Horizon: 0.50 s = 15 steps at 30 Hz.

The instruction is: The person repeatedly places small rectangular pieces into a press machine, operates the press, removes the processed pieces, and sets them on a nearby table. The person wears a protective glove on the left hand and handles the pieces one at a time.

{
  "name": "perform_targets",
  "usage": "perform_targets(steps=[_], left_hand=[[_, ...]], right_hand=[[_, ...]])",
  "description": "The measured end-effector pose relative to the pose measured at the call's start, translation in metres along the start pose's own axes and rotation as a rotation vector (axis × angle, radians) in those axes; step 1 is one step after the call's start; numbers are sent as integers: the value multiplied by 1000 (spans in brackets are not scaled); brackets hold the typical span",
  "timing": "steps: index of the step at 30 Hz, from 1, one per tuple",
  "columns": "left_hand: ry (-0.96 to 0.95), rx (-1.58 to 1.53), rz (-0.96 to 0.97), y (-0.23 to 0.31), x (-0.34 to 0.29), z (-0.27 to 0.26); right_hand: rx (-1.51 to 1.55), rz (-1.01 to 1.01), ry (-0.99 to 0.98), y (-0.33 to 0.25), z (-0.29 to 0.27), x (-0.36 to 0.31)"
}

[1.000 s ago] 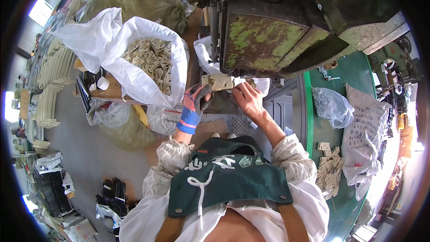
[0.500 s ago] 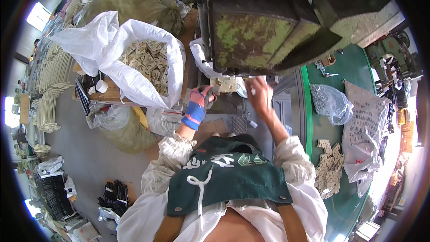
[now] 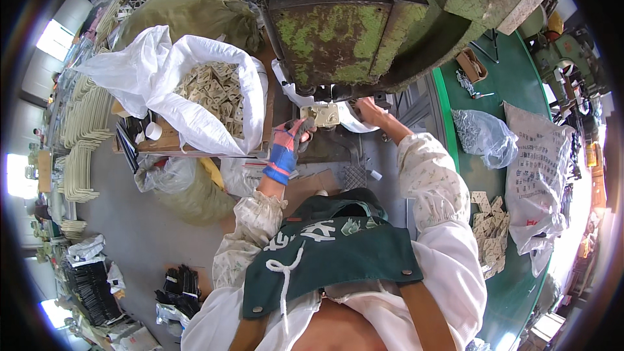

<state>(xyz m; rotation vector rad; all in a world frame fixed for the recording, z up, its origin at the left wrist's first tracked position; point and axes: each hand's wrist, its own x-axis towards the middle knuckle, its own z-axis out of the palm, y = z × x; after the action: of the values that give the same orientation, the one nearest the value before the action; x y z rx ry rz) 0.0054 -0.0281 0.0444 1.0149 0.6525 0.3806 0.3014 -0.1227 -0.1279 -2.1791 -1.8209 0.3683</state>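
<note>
A cream, rectangular plate (image 3: 323, 115) with raised shapes lies under the head of a worn green press (image 3: 331, 42). My left hand (image 3: 290, 145), in a blue and pink glove with dark fingertips, has its fingers drawn together at the plate's near left corner. Bare, my right hand (image 3: 372, 113) reaches in to the right of the plate, just below the press head. Its fingers are bent and partly hidden, so what they hold does not show. White sheeting (image 3: 354, 122) lies between that hand and the plate.
At the left, an open white sack (image 3: 254, 101) holds many small cream plates. The green table (image 3: 471, 123) at the right bears loose plates (image 3: 491, 234), a clear bag of small metal parts (image 3: 482, 136), a printed sack (image 3: 536, 172) and a small cardboard box (image 3: 472, 65).
My right hand has moved away from me, toward the press and slightly left, and its fingers are now partly hidden. The left hand stays beside the plate. The whole view has shifted slightly.
</note>
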Motion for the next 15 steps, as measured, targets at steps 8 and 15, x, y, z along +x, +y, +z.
perform_targets(steps=[8,15], left_hand=[[17,104,175,-13,7,-5],[-17,75,29,-2,5,-2]], right_hand=[[1083,243,292,-53,-65,-41],[1340,250,292,-121,-121,-84]])
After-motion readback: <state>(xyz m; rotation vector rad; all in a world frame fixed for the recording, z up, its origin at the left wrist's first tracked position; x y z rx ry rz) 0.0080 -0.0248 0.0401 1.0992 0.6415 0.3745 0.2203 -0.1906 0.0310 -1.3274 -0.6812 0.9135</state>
